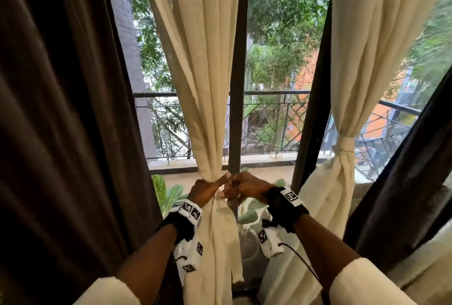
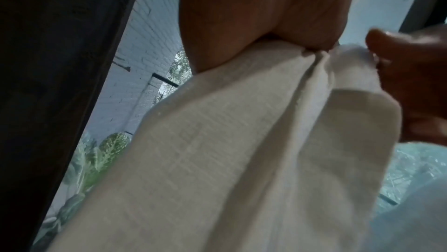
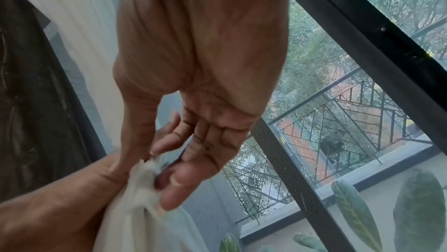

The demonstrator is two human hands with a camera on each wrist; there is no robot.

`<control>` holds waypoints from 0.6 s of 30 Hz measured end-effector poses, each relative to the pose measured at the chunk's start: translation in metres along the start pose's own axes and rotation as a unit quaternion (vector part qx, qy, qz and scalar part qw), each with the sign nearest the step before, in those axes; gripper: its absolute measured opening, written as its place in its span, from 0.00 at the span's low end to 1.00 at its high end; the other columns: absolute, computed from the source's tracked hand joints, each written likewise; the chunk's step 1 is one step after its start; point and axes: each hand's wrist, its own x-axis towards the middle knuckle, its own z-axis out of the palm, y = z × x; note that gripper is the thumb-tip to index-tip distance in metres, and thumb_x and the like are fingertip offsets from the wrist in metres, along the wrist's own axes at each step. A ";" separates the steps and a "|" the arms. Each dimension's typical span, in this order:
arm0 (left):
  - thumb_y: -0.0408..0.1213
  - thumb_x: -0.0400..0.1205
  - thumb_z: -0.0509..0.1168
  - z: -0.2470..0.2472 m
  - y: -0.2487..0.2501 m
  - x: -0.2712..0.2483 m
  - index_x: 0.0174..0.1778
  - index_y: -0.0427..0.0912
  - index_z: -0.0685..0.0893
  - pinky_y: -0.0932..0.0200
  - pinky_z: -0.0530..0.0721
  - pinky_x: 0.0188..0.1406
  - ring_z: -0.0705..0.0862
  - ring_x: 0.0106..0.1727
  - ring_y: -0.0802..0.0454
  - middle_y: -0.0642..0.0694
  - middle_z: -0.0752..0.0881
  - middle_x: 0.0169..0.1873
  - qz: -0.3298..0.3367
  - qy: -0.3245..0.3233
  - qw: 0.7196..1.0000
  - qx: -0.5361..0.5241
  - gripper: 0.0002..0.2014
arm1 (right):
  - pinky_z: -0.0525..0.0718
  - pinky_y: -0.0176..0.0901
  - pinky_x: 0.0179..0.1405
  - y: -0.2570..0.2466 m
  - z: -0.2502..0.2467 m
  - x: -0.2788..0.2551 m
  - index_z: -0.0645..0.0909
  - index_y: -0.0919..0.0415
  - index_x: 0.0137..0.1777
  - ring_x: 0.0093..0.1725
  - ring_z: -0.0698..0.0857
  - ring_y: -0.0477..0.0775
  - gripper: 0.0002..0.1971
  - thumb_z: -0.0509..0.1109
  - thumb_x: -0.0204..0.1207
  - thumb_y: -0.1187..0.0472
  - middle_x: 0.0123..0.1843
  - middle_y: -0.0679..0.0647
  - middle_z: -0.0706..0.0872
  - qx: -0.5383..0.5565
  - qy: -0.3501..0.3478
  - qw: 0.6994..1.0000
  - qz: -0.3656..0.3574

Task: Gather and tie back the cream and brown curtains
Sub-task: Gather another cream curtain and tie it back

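The middle cream curtain (image 1: 203, 84) hangs bunched into a narrow waist in front of the window. My left hand (image 1: 206, 191) grips that waist from the left, index finger pointing right. My right hand (image 1: 244, 186) meets it from the right. In the right wrist view the right hand (image 3: 193, 141) pinches a tuft of the cream cloth (image 3: 135, 208) between thumb and fingers, against the left hand (image 3: 60, 198). The left wrist view shows my left palm (image 2: 254, 17) over the cloth (image 2: 241, 141). A second cream curtain (image 1: 344, 143) at the right is knotted. Brown curtains (image 1: 61, 109) (image 1: 415, 182) hang loose at both sides.
A dark window post (image 1: 238, 84) stands right behind the hands. Beyond the glass are a balcony railing (image 1: 269, 121) and trees. Large green plant leaves (image 1: 168, 194) sit low by the window, under the hands.
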 end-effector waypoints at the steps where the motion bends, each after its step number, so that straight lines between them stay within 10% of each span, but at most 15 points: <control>1: 0.80 0.45 0.69 0.000 0.002 -0.003 0.45 0.40 0.89 0.47 0.86 0.57 0.90 0.48 0.47 0.44 0.92 0.43 0.007 -0.009 1.000 0.001 0.48 | 0.82 0.37 0.27 0.002 0.002 -0.001 0.82 0.62 0.43 0.31 0.87 0.48 0.07 0.78 0.71 0.64 0.33 0.51 0.87 0.004 -0.003 1.000 0.003; 7: 0.78 0.45 0.72 0.008 -0.009 0.003 0.46 0.37 0.90 0.41 0.87 0.57 0.91 0.46 0.45 0.41 0.93 0.43 0.004 -0.016 1.000 0.006 0.49 | 0.80 0.35 0.19 0.016 0.003 0.005 0.83 0.71 0.48 0.23 0.84 0.43 0.14 0.82 0.66 0.66 0.36 0.59 0.86 -0.074 0.121 0.990 -0.019; 12: 0.83 0.46 0.64 0.010 -0.005 0.002 0.56 0.39 0.86 0.45 0.84 0.61 0.88 0.52 0.44 0.42 0.90 0.51 -0.011 0.014 1.000 -0.004 0.55 | 0.81 0.43 0.41 0.028 0.008 0.017 0.82 0.55 0.35 0.38 0.86 0.50 0.14 0.85 0.59 0.52 0.38 0.53 0.90 -0.204 0.318 0.924 -0.061; 18: 0.78 0.62 0.61 0.016 -0.004 -0.004 0.60 0.39 0.85 0.51 0.86 0.55 0.87 0.51 0.44 0.39 0.89 0.55 -0.003 -0.016 1.000 -0.017 0.47 | 0.85 0.47 0.53 0.024 0.019 0.020 0.82 0.64 0.54 0.48 0.86 0.54 0.22 0.83 0.62 0.59 0.50 0.56 0.88 -0.148 0.171 0.974 -0.031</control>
